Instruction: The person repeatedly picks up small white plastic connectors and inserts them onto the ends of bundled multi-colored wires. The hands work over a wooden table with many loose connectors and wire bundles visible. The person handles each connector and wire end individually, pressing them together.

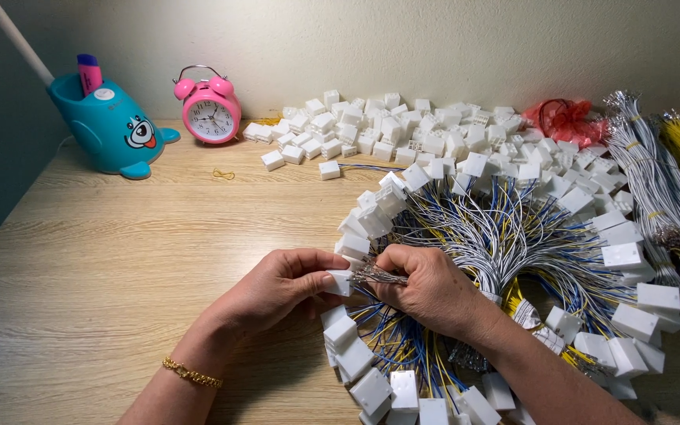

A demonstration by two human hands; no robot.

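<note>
Up close over a wooden worktop (104, 260), the left hand (277, 287) pinches a small white plastic connector (341, 282) at the near edge of a ring of finished wire sets (505, 275), steadying it so its open face meets the right hand (430, 287), which grips a bundle of metal-tipped wires (379, 275) aimed into it. The connector is boxy, matte and white. Loose white connectors (387, 130) lie heaped by the wall, within reach, beside a pink alarm clock (210, 110).
</note>
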